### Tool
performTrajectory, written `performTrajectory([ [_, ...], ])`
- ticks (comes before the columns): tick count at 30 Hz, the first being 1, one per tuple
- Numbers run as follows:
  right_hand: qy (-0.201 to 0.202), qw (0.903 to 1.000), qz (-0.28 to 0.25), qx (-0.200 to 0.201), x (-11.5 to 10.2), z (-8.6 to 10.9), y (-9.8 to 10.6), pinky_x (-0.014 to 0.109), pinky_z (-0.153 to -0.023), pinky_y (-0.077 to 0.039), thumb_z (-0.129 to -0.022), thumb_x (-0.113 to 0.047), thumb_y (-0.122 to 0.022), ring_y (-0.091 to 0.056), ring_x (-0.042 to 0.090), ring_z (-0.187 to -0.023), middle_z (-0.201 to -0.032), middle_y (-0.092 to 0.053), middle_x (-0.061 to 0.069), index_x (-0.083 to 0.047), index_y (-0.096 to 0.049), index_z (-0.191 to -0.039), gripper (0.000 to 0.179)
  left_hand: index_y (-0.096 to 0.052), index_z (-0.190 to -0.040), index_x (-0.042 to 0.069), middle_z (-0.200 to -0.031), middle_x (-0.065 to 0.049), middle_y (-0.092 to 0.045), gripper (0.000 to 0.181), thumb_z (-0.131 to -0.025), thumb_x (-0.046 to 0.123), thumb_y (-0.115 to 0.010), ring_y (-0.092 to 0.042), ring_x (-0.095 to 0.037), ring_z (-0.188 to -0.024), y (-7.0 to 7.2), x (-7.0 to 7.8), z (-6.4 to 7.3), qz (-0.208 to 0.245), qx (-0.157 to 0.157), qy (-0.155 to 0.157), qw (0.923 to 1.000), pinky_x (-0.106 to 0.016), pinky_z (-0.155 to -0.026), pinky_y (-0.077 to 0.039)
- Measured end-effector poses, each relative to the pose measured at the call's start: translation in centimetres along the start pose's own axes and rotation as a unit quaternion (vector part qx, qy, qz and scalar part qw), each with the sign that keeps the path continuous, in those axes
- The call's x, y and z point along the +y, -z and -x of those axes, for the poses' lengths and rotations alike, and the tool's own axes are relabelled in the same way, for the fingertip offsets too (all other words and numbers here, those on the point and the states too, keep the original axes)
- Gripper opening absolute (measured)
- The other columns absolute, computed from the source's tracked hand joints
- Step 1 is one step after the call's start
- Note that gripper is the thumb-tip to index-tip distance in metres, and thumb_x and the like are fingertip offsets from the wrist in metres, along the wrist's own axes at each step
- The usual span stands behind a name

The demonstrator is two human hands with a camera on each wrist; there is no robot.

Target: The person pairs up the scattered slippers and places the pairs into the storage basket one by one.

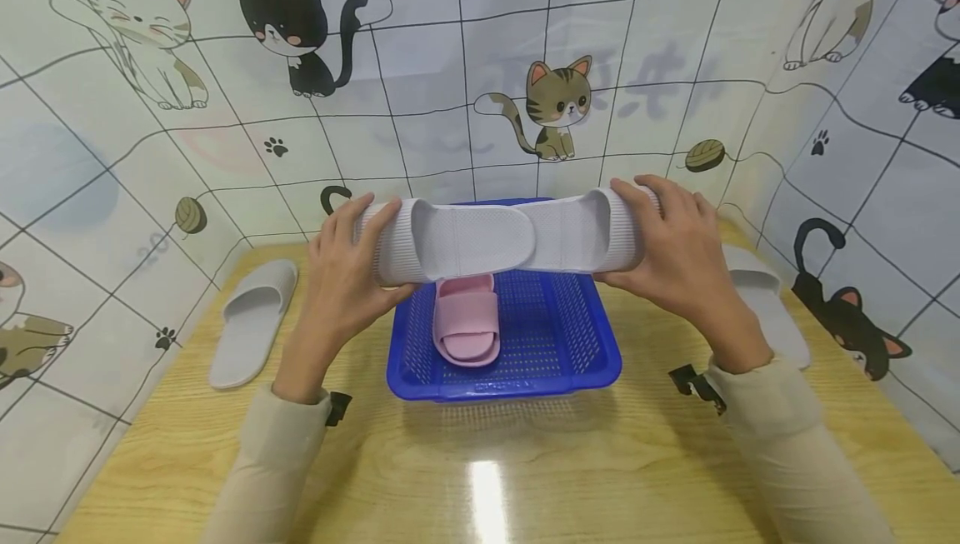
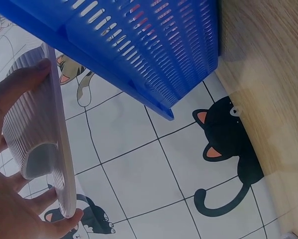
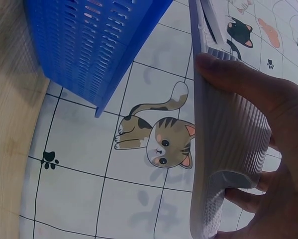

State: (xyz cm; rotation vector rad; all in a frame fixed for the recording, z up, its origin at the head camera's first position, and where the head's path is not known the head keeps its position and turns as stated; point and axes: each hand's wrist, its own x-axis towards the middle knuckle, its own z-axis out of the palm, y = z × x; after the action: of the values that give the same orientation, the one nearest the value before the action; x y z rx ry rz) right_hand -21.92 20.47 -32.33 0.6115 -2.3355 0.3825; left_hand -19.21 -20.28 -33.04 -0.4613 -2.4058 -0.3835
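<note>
Two held slippers (image 1: 472,240), one gripped by the left hand (image 1: 341,269), one by the right hand (image 1: 675,252), overlap above one basket (image 1: 510,392). Pink footwear (image 1: 467,319), count unclear, lies in its left half. Table (image 1: 648,352) gaps separate its sides from two outer slippers (image 1: 255,327).

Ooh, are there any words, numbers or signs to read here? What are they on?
Wall: faint marks, maybe "20", too blurred to be sure.
Blue basket: tiny marks on the front rim, too small to read.
Slippers: no words that I can see.
</note>
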Motion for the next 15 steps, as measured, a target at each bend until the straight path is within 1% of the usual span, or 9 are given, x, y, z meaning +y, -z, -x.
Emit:
performTrajectory([
  [8,-0.003,1.0,0.001,-0.002,-0.25,-0.01,-0.16,0.074,-0.103,-0.037,-0.048,-0.039,-0.103,-0.049,0.045,-0.132,-0.146,-0.051,0.026,-0.016,-0.049,-0.149,0.117,-0.042,-0.154,0.028,-0.16,-0.018,-0.038,0.112,-0.059,0.038,-0.1,-0.037,-0.044,-0.145,0.05,0.25,0.0,0.0,-0.001,-0.003,1.0,-0.069,-0.109,-0.035],
  [15,-0.008,0.9999,-0.001,-0.013,-0.59,0.02,-0.24,0.075,-0.104,-0.036,-0.048,-0.039,-0.104,-0.047,0.044,-0.134,-0.147,-0.051,0.024,-0.018,-0.048,-0.15,0.118,-0.041,-0.155,0.029,-0.161,-0.017,-0.038,0.114,-0.059,0.037,-0.101,-0.036,-0.044,-0.146,0.0,0.52,0.08,-0.002,-0.005,-0.003,1.0,-0.068,-0.11,-0.035],
])
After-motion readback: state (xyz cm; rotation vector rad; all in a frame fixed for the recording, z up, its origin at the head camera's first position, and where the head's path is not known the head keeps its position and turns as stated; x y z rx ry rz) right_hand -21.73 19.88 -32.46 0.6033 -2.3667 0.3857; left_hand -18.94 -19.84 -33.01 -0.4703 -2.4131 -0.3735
